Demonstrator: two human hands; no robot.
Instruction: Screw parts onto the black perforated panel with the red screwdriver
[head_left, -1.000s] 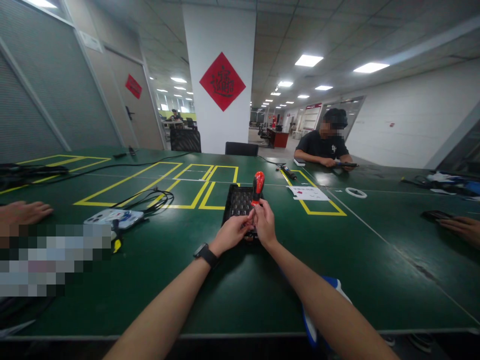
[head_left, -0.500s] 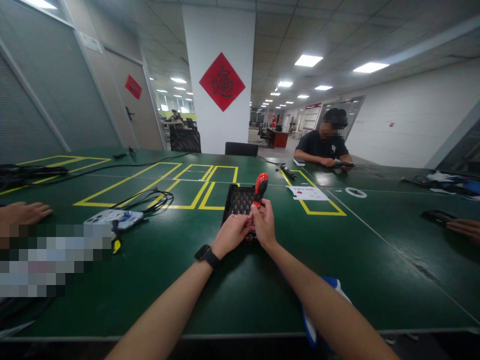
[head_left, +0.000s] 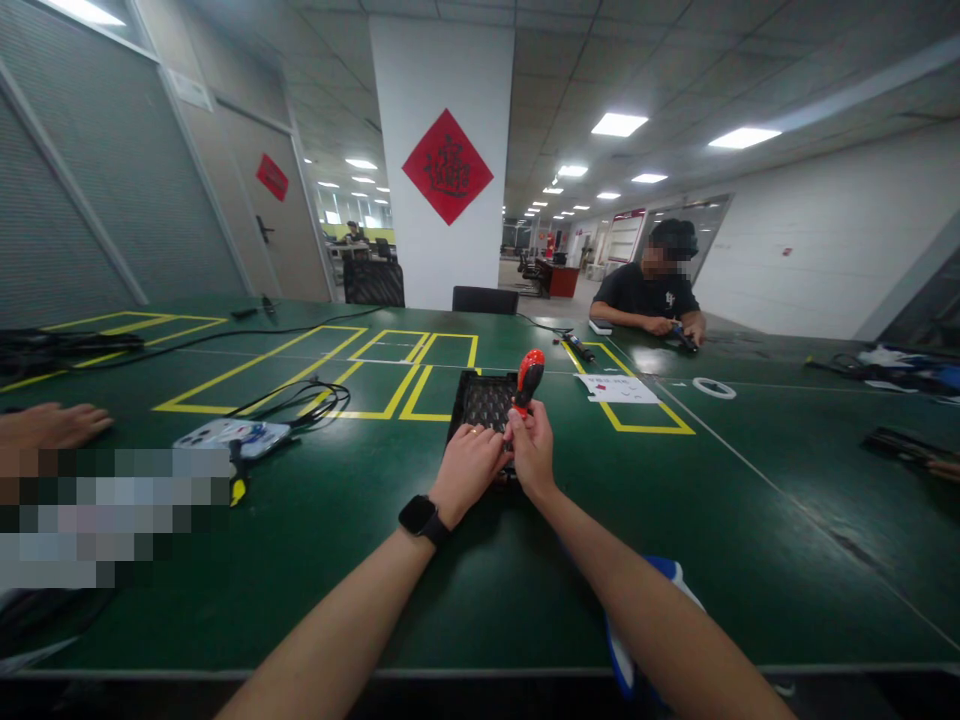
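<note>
A red and black screwdriver (head_left: 530, 378) stands handle up, tilted a little to the right, with its lower end in the fingers of my right hand (head_left: 534, 450). Below the hands a black tray-like case with a patterned inside (head_left: 484, 398) lies on the green table (head_left: 375, 600). My left hand (head_left: 474, 462), with a dark watch on its wrist, rests over the near part of the case, its curled fingers meeting my right fingertips. Whatever lies between the left fingertips is hidden.
A phone (head_left: 232, 437) and looped black cables (head_left: 319, 400) lie left of the hands. A paper sheet (head_left: 619, 389) and a white ring (head_left: 713, 388) are to the right. Another person's hand (head_left: 60, 428) rests at the left; a person (head_left: 651, 290) sits across the table.
The screwdriver handle has tipped slightly to the right. My left hand has turned a little, its fingers more curled over the case. At the right edge, another person's hand has drawn mostly out of view.
</note>
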